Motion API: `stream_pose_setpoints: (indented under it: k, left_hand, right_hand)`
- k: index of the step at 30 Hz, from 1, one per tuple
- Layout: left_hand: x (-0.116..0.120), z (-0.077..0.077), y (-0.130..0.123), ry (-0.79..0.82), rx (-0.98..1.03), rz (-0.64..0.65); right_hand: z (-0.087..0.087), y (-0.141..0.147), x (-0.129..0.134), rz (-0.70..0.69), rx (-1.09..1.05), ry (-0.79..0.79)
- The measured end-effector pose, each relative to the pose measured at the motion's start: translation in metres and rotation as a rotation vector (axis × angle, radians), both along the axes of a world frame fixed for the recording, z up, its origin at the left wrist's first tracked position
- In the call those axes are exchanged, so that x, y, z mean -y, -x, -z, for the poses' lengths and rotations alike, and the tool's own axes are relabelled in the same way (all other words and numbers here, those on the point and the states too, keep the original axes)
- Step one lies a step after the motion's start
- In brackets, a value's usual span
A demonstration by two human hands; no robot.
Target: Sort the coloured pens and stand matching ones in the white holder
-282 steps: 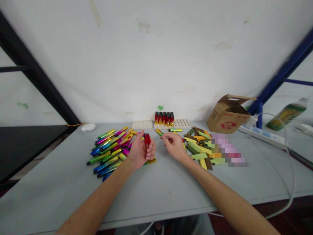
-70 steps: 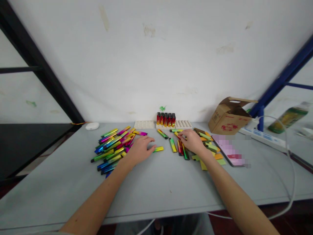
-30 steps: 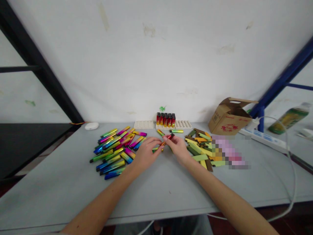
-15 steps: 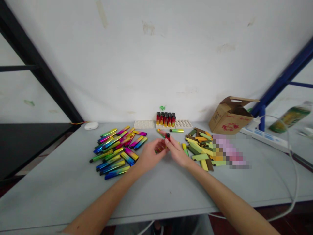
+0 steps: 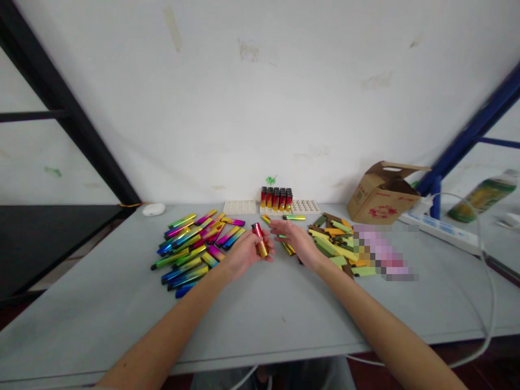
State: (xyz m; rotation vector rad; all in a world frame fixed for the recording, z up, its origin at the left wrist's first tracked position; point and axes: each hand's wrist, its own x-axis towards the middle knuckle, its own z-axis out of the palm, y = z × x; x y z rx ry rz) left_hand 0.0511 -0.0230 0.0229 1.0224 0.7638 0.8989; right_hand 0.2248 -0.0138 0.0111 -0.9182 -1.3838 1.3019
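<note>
A red-and-gold lighter (image 5: 257,230) with a black top sits tilted in my left hand (image 5: 244,254), the fingers wrapped round it. My right hand (image 5: 300,242) is apart from it, just to the right, with the fingers stretched out and nothing seen in them. Beneath that hand lies a yellow lighter (image 5: 288,249), partly covered. Shiny multicoloured lighters (image 5: 189,271) form a loose pile left of my left hand. Several red-and-gold lighters (image 5: 276,200) stand upright in rows by the wall. A green-yellow lighter (image 5: 294,218) lies in front of them.
White perforated trays, one at left (image 5: 239,207) and one at right (image 5: 306,206), flank the upright lighters. On the right are a pile of green, yellow and brown lighters (image 5: 335,248), an open cardboard box (image 5: 376,200) and a power strip (image 5: 442,233). A white case (image 5: 154,209) lies far left.
My hands have moved apart. The red-and-gold lighter, held between both before, is now in my left hand alone, shifted left; my right hand has opened beside it.
</note>
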Motion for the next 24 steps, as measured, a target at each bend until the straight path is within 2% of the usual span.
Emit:
stream_pose_setpoints:
  k: [7, 13, 20, 24]
  left_hand:
    - [0.001, -0.003, 0.003, 0.077, 0.181, 0.174]
    - [-0.001, -0.001, 0.002, 0.072, 0.11, 0.135]
    - [-0.006, -0.004, 0.003, 0.262, 0.221, 0.125]
    - [-0.004, -0.003, 0.003, 0.275, 0.197, 0.159]
  right_hand:
    - [-0.007, 0.008, 0.011, -0.008, 0.091, -0.115]
    - [-0.008, 0.008, 0.012, 0.011, 0.025, -0.096]
    - [-0.015, 0.01, 0.018, -0.042, 0.031, -0.128]
    - [-0.007, 0.015, 0.017, 0.05, 0.037, -0.128]
